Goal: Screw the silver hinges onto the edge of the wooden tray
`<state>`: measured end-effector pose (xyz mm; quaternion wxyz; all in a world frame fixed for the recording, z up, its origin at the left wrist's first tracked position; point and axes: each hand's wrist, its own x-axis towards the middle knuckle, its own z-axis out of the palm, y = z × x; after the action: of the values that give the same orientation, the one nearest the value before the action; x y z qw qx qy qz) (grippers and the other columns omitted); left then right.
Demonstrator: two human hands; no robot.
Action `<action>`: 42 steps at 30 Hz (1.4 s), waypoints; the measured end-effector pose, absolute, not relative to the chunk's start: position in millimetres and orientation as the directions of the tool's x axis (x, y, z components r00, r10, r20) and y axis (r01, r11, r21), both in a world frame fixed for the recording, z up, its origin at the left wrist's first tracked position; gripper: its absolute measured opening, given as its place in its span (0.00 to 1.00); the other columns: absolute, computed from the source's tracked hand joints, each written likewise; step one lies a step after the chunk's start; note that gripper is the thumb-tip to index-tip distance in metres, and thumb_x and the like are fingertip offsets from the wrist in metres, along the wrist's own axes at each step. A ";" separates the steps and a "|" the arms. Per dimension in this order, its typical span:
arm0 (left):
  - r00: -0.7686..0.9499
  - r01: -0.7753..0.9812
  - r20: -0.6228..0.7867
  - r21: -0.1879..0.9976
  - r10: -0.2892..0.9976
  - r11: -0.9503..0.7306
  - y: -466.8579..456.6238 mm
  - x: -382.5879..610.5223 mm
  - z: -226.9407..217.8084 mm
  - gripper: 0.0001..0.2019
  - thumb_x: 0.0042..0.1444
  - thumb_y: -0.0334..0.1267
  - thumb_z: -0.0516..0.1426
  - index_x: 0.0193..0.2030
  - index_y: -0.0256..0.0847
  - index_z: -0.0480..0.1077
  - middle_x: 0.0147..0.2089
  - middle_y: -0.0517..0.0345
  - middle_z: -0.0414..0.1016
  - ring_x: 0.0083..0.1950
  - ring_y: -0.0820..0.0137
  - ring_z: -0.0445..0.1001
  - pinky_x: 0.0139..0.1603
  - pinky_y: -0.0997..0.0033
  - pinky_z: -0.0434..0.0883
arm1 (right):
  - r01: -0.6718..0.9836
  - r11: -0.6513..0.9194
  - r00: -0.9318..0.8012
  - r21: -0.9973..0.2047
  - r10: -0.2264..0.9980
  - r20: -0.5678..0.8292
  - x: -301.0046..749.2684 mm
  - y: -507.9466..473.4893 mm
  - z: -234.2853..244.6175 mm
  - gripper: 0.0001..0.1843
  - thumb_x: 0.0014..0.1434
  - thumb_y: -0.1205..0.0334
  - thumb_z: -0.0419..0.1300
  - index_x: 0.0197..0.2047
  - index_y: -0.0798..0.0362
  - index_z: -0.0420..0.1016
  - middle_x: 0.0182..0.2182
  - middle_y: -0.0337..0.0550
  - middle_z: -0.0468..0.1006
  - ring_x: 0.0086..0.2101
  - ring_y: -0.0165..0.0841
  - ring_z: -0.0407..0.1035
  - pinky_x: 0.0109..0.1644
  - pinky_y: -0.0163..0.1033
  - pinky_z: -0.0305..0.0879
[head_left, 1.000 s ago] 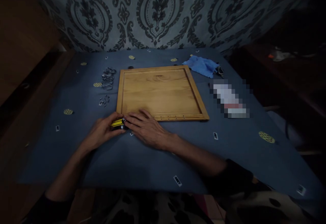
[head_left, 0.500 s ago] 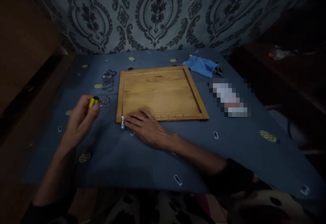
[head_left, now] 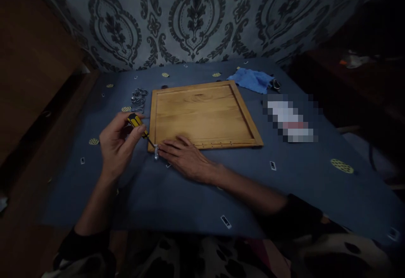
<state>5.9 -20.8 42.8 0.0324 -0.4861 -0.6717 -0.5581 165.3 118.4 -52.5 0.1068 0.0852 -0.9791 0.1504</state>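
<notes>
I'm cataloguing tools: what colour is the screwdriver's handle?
The handle is yellow and black, seen best in the head view.

The small yellow and black screwdriver (head_left: 136, 120) has a silver metal piece (head_left: 156, 153) by its tip, and the flat wooden board (head_left: 202, 111) is golden brown with darker wavy lines. The tablecloth (head_left: 177, 206) is dark blue with yellow, dark-dotted ovals, the crumpled rag (head_left: 251, 79) far right is blue, and the far grey cloth (head_left: 196, 16) has big dark leafy swirls.
</notes>
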 end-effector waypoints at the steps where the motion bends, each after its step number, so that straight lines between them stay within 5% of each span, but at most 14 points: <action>1: -0.544 0.677 0.583 0.730 0.603 -0.096 -21.2 6.0 39.2 0.10 0.66 0.48 0.65 0.45 0.45 0.79 0.37 0.61 0.76 0.33 0.72 0.73 0.34 0.72 0.73 | -0.196 0.941 -0.963 -0.276 -0.132 0.233 165.3 118.3 -51.7 0.26 0.75 0.68 0.54 0.73 0.50 0.67 0.71 0.48 0.71 0.72 0.44 0.61 0.75 0.63 0.57; 31: -0.546 0.667 0.581 0.737 0.604 -0.106 -26.5 -4.1 14.8 0.10 0.66 0.47 0.66 0.47 0.45 0.77 0.40 0.60 0.77 0.39 0.70 0.77 0.38 0.73 0.78 | -0.205 0.937 -0.960 -0.283 -0.135 0.246 165.5 119.3 -55.7 0.26 0.76 0.67 0.53 0.74 0.50 0.67 0.69 0.49 0.73 0.71 0.44 0.62 0.75 0.63 0.56; 42: -0.488 0.674 0.602 0.720 0.633 -0.166 -27.3 -8.6 15.1 0.15 0.66 0.43 0.66 0.59 0.52 0.75 0.45 0.56 0.78 0.42 0.67 0.81 0.40 0.68 0.78 | -0.195 0.944 -0.962 -0.267 -0.131 0.239 166.0 119.1 -56.2 0.25 0.76 0.68 0.53 0.73 0.49 0.67 0.70 0.47 0.73 0.72 0.43 0.61 0.75 0.61 0.56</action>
<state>-8.6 -27.3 15.1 0.0181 -0.5059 -0.6456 -0.5717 166.0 119.1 -56.2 0.1095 0.0833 -0.9797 0.1456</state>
